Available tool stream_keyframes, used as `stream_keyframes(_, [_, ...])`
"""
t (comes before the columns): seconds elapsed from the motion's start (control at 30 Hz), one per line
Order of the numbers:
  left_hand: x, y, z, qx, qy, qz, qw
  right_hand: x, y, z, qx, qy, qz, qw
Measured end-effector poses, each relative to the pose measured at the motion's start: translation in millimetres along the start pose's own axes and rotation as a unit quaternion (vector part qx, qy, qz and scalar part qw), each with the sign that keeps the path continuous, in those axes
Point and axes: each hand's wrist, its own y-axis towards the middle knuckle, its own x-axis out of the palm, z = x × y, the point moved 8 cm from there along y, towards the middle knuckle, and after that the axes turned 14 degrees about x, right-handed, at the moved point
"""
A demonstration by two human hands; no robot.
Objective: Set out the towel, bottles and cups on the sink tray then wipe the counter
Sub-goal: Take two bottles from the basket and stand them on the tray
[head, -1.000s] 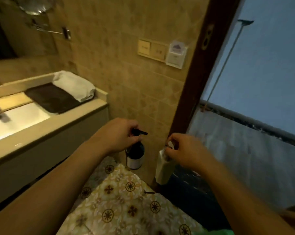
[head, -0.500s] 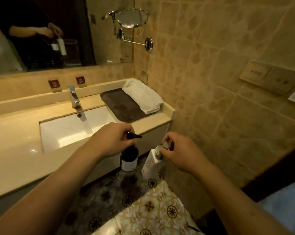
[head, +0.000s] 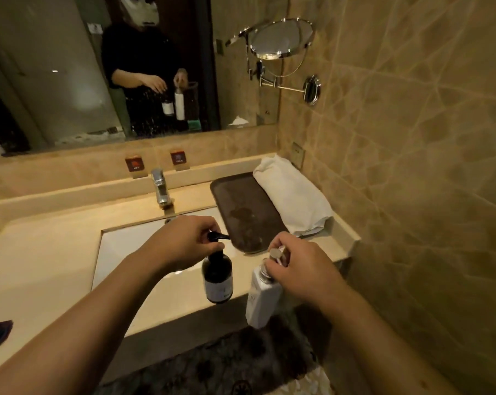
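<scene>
While both arms reach in from the lower edge of the head view, each hand carries a bottle by its top above the front lip of the bench (head: 56, 269). The left hand (head: 184, 240) has its fingers curled round the black pump head of a dark bottle (head: 217, 276), which hangs upright with a pale label facing the camera, over the bench edge just at 5 o'clock of the white sink basin (head: 132, 246). The right hand (head: 301, 269) pinches the silver cap and neck of a white bottle (head: 262, 297), which hangs tilted, its base out past the bench front and over the patterned floor (head: 227, 363). The two bottles are near each other but apart.

At 12 o'clock of the hands lies a dark brown tray (head: 247, 212) on the bench, to the right of the basin, its surface bare with some wet-looking marks. A folded white towel (head: 294, 195) lies along the tray's right side, at about 1 o'clock of the right hand, against the tiled wall; whether it overlaps the tray rim I cannot tell. A chrome tap (head: 161, 186) stands at 11 o'clock, behind the basin. Above it the wall mirror (head: 70, 81) reflects the person holding both bottles, and a round swing-arm mirror (head: 281, 38) is fixed to the wall at 1 o'clock.
</scene>
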Motion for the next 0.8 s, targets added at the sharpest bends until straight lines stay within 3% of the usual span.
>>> stream_keyframes(0.43, [-27.7, 199.2, -81.1, -0.062, 0.008, 0.037, 0.997, -30.9, 213.8, -5.4, -0.021, 0.027, -0.029, 0.999])
stream_keyframes(0.8, [-5.1, 347.6, -206.8, -0.039, 0.007, 0.003, 0.999, 23.8, 350.3, -35.3, 0.042, 0.053, -0.034, 0.997])
